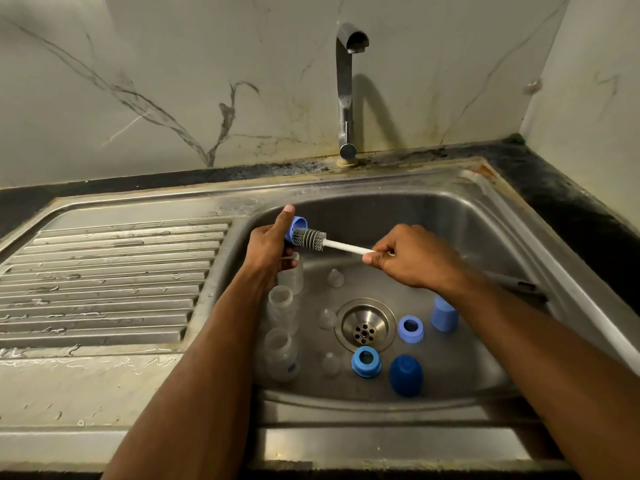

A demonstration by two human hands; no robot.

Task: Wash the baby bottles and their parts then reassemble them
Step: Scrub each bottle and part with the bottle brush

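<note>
Holding a light blue collar ring (298, 226) over the sink basin (450, 216), our left hand (268, 245) curls round it with the thumb raised, while our right hand (412, 259) pinches the white handle of the bottle brush (313, 239) — its grey bristle head pushed into the ring. Below, on the basin floor, we see three clear bottles (281, 308) lined up left of the drain (365, 325), three clear teats (335, 278) near them, and two blue rings (366, 362) plus two blue caps (406, 375) — all lying apart, right of the drain.
</note>
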